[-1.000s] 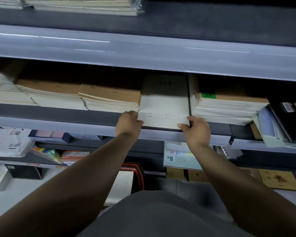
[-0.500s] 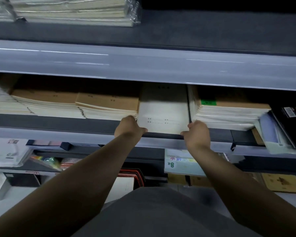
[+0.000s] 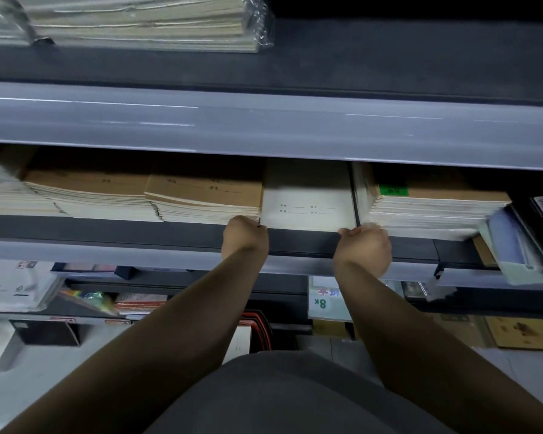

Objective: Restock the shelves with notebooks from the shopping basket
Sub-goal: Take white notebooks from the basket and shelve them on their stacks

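A white notebook (image 3: 308,195) lies flat on the middle shelf (image 3: 107,228), in the gap between two brown-covered stacks. My left hand (image 3: 245,234) grips its near left corner. My right hand (image 3: 365,249) pinches its near right corner, fingers curled at the edge. The notebook's far end is hidden in shadow under the upper shelf lip (image 3: 264,123). Below, between my arms, the red rim of the shopping basket (image 3: 259,327) shows with a white notebook (image 3: 240,343) inside it.
Brown notebook stacks (image 3: 204,198) sit left of the gap and a taller stack (image 3: 430,211) with a green label to the right. Wrapped paper packs (image 3: 138,20) lie on the top shelf. Lower shelves hold assorted stationery and an "8K" pad (image 3: 325,300).
Both hands have pushed the white notebook deeper into the shelf gap; more of it now lies under the upper shelf lip. The view has tilted slightly upward.
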`<state>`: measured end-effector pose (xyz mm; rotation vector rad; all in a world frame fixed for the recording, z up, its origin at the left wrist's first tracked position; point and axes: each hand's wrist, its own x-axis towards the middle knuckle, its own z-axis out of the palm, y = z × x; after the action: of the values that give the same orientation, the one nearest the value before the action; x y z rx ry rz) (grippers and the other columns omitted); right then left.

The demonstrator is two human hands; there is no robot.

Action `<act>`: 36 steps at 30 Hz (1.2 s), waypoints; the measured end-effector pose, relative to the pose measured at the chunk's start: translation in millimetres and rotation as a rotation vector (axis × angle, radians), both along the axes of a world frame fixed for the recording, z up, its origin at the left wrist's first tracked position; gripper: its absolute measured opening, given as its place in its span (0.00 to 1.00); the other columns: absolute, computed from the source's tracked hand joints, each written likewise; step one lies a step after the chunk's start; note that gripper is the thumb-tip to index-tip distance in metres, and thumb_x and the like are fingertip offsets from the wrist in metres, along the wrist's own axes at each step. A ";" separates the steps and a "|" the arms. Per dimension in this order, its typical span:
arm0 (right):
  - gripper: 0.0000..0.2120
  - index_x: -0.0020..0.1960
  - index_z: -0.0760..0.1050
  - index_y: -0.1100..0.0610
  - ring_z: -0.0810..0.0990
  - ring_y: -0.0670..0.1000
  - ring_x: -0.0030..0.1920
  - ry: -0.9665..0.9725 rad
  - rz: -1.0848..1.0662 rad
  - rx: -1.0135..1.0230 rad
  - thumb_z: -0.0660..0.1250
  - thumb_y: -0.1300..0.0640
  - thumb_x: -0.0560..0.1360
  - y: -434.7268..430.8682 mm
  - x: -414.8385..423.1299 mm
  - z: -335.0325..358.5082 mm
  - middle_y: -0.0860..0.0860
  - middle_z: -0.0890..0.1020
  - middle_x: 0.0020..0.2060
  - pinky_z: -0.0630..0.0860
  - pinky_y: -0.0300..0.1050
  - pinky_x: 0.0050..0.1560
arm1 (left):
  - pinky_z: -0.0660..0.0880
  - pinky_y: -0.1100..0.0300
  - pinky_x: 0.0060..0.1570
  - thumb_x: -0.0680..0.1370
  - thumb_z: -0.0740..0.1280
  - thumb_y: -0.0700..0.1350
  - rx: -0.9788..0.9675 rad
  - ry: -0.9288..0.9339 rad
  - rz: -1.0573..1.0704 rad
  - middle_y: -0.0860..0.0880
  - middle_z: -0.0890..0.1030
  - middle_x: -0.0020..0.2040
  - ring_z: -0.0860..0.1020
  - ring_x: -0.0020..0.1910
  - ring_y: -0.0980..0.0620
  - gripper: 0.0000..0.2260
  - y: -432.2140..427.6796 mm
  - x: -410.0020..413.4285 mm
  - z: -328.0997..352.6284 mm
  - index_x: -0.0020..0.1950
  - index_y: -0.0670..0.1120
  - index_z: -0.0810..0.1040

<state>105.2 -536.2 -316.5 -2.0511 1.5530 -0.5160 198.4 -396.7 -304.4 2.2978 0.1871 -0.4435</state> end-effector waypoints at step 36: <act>0.23 0.56 0.73 0.54 0.75 0.54 0.56 -0.496 0.227 0.570 0.50 0.37 0.81 137.6 -100.5 43.4 0.57 0.78 0.60 0.65 0.46 0.56 | 0.57 0.45 0.73 0.80 0.48 0.67 -1.008 0.537 -0.033 0.48 0.69 0.74 0.65 0.74 0.48 0.35 147.4 -95.9 39.4 0.77 0.44 0.63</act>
<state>4.7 -398.6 -273.1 -1.4894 1.0076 -0.3947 102.5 -249.3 -265.0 1.1692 0.1385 -0.9172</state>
